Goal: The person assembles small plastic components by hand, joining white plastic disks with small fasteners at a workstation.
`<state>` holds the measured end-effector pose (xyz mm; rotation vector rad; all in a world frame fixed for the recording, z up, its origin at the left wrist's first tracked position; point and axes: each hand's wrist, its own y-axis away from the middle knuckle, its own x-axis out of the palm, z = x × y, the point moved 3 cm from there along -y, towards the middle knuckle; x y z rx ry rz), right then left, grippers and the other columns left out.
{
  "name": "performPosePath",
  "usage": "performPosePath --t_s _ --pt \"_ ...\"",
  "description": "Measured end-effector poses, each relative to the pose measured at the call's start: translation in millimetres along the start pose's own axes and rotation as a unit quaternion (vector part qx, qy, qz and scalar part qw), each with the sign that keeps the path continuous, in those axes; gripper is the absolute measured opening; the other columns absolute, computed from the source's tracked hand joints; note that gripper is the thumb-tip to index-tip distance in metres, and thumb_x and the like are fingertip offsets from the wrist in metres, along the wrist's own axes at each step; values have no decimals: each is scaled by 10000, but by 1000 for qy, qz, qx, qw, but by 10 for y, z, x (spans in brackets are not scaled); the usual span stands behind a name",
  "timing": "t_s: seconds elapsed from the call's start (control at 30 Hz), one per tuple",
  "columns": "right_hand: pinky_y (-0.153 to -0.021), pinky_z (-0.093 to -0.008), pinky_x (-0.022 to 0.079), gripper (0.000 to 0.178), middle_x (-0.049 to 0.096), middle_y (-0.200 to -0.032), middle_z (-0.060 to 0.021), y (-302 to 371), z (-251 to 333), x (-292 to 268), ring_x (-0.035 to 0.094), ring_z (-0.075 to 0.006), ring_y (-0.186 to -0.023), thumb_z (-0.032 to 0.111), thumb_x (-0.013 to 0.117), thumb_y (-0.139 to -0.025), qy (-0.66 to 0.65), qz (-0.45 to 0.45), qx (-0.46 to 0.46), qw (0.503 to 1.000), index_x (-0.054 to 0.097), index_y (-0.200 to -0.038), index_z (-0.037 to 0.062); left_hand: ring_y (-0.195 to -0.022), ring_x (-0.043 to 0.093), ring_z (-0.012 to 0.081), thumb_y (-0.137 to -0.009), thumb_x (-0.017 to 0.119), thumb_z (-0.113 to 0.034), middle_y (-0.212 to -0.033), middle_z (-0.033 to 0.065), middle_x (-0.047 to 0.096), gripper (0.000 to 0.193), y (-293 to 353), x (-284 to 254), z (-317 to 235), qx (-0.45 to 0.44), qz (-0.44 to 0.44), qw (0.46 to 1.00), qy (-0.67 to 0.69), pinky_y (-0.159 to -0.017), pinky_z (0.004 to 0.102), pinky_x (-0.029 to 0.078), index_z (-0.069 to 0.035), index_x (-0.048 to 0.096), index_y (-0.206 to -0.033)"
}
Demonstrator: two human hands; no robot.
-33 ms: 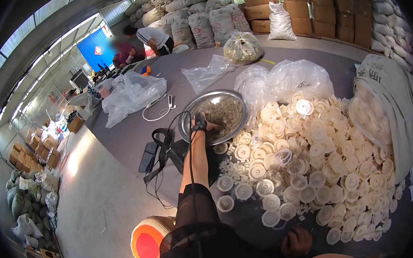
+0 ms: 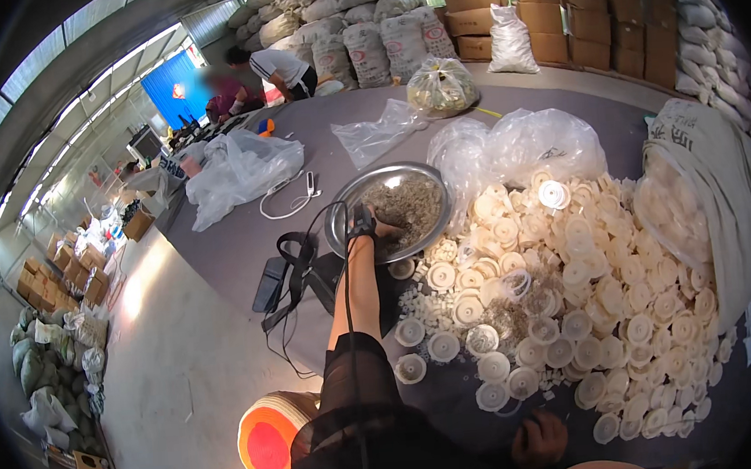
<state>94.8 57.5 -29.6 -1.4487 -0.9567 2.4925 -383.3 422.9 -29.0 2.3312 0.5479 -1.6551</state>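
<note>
My left hand (image 2: 383,226) reaches into a wide steel bowl (image 2: 334,204), with a black strap around its wrist. Small grey-brown pieces (image 2: 413,205) fill the bowl, and my fingers are largely hidden among them. Close to the lower edge, in shadow, my right hand (image 2: 540,440) rests low over the table with its fingers curled; what they hold, if anything, is hidden. A large heap of cream-white round plastic parts (image 2: 608,278) spreads to the right of the bowl. Several round parts (image 2: 443,347) lie singly along its left side, near small white bits (image 2: 430,308).
Clear plastic bags (image 2: 545,143) lie behind the heap, and a big white sack (image 2: 726,207) stands at right. Left of my arm are a black strap and a dark flat device (image 2: 270,285). An orange-red round stool (image 2: 269,446) stands beside the table. Two people work far back.
</note>
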Motion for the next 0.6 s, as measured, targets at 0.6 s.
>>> performPosePath --t_s 0.6 --pt "-684 -422 451 235 580 -883 -132 103 -160 159 576 -309 -784 102 641 -554 -30 0 -40 999 579 -778 64 -1098 476 396 -495 770 -302 -1185 249 492 768 409 -815 -866 53 43 998 -2 -929 428 425 -84 521 -1188"
